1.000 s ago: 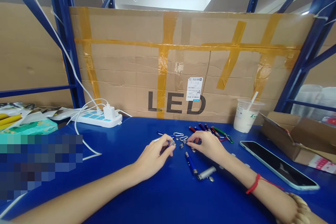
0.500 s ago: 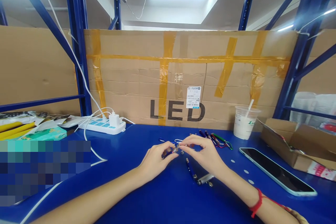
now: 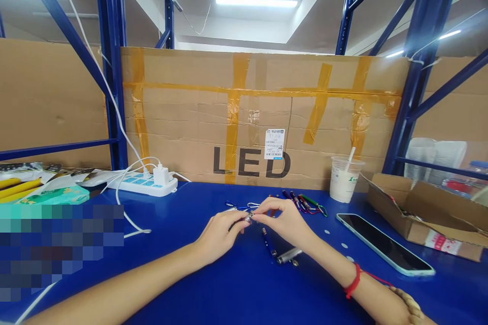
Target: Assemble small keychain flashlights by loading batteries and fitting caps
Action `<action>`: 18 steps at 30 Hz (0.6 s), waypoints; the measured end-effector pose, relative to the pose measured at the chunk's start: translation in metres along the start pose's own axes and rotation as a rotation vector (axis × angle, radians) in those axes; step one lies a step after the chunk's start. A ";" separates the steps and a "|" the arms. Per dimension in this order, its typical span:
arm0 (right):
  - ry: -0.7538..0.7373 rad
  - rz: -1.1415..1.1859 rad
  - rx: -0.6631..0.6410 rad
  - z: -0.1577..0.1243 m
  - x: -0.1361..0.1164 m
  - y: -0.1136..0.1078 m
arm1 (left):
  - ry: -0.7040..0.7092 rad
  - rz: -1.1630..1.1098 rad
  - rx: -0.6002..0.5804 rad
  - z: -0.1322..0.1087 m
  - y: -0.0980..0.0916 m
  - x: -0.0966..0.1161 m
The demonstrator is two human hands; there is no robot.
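My left hand (image 3: 220, 229) and my right hand (image 3: 284, 219) meet over the blue table (image 3: 236, 284). Both pinch a small silver keychain flashlight part (image 3: 249, 217) between their fingertips. Just below my right hand lie a blue mini flashlight (image 3: 269, 242) and a silver flashlight body (image 3: 288, 255). Behind the hands lie silver carabiner clips (image 3: 253, 205) and several coloured mini flashlights (image 3: 305, 202). My right wrist wears a red string.
A taped cardboard sheet marked LED (image 3: 251, 117) stands at the back. A white power strip (image 3: 147, 183) with a charger sits left, a plastic cup with a straw (image 3: 342, 179), a phone (image 3: 383, 244) and an open cardboard box (image 3: 427, 210) right. Small round button cells (image 3: 344, 246) dot the table.
My hands lifted from the table and came together; the right hand now pinches the small silver part that the left hand held. The view tilted upward and shifted slightly.
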State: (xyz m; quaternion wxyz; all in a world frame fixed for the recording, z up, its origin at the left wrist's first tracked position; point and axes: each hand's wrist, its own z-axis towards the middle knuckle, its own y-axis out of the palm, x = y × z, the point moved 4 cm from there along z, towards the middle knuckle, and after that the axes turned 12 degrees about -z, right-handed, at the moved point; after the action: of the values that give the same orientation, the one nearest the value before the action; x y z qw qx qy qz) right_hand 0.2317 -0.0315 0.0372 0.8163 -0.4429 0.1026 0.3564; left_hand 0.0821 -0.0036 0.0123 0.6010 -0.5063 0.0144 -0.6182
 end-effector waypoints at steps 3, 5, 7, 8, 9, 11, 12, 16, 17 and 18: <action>0.025 0.019 -0.037 0.000 0.002 0.001 | 0.001 0.015 -0.004 0.000 0.000 0.002; 0.043 0.044 -0.070 0.000 0.004 0.003 | -0.002 0.020 -0.014 -0.001 0.000 0.003; 0.054 0.068 -0.090 0.000 0.005 0.005 | 0.008 0.019 -0.031 -0.001 0.001 0.005; 0.058 0.075 -0.094 -0.001 0.004 0.006 | 0.014 0.020 -0.038 -0.002 0.002 0.005; 0.061 0.079 -0.096 -0.001 0.004 0.006 | 0.017 0.022 -0.042 -0.002 0.002 0.006; 0.069 0.073 -0.093 -0.001 0.003 0.007 | 0.015 0.037 -0.043 -0.004 0.003 0.006; 0.073 0.064 -0.091 -0.001 0.002 0.006 | 0.011 0.048 -0.040 -0.004 0.003 0.006; 0.080 0.045 -0.094 -0.001 -0.001 0.006 | -0.002 0.099 -0.029 -0.006 0.003 0.007; 0.085 0.045 -0.098 -0.002 -0.001 0.007 | -0.006 0.116 -0.028 -0.006 0.003 0.007; 0.093 0.044 -0.102 -0.002 -0.001 0.007 | -0.010 0.135 -0.027 -0.005 0.004 0.007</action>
State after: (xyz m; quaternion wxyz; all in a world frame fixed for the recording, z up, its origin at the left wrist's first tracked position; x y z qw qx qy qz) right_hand 0.2265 -0.0310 0.0316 0.7789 -0.4979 0.1317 0.3579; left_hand 0.0831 -0.0128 0.0115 0.6344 -0.5155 0.0539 -0.5735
